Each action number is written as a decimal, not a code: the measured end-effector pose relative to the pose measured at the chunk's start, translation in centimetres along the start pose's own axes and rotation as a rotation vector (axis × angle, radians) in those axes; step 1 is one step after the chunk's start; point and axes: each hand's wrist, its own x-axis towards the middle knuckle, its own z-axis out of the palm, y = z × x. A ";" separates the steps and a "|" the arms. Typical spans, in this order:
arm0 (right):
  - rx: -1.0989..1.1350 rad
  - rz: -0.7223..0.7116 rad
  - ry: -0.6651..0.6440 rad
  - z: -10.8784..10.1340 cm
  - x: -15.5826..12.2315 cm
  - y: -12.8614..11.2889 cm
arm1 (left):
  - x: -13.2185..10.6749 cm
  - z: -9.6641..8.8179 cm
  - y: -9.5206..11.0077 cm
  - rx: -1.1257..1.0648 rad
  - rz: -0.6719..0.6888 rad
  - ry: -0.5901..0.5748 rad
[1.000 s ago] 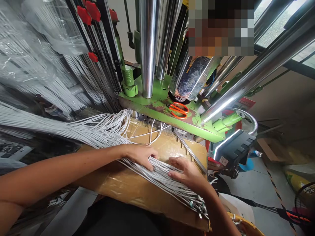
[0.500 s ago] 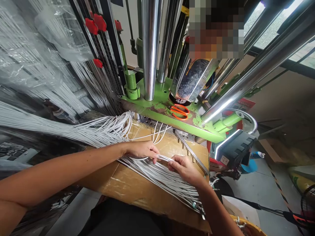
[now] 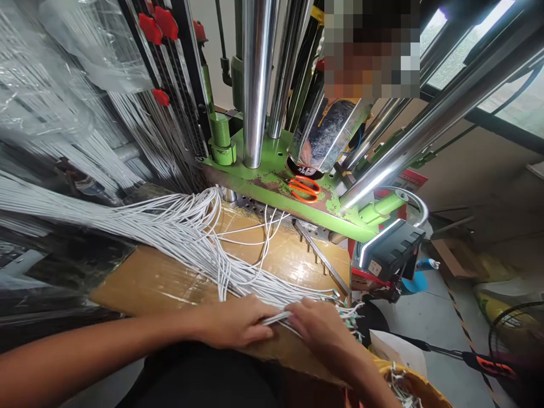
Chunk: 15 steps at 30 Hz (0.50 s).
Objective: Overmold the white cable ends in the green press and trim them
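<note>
A thick bundle of white cables (image 3: 178, 229) runs from the left across the cardboard-covered worktop (image 3: 148, 283). At the worktop's front edge my left hand (image 3: 238, 320) is closed around a few white cables. Just right of it, my right hand (image 3: 317, 323) grips the same cables, its fingertips close to the left hand. A short length of cable shows between the two hands. Behind them the rest of the bundle lies spread out, ending at the right in loose tips with greenish bits (image 3: 351, 320). A few separate cables (image 3: 270, 226) come out from under the green machine plate.
Orange-handled scissors (image 3: 304, 188) rest on the green machine plate (image 3: 263, 184). A metal bar with pegs (image 3: 321, 258) lies on the worktop's right. Beside it stands a dark lamp box (image 3: 391, 249). A yellow container (image 3: 412, 379) with cable scraps is at lower right.
Both hands have moved down toward me, bringing the held cables to the worktop's front edge. The bundle behind them is now more exposed. The view has shifted slightly.
</note>
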 end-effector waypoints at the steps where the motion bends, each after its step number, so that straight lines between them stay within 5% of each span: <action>1: -0.018 -0.010 -0.006 0.3 0.1 -0.1 | 0.3 0.7 -0.2 -0.132 -0.025 -0.036; 8: 0.303 -0.073 0.136 -0.1 -1.2 2.0 | 0.5 1.4 -1.3 -0.628 -0.193 -0.084; 12: 0.289 -0.135 0.120 0.1 -0.5 1.6 | 1.0 1.3 -1.0 -0.658 -0.156 -0.104; 15: 0.579 -0.074 0.296 0.3 -0.1 1.4 | 1.3 1.5 -1.0 -0.680 -0.162 -0.103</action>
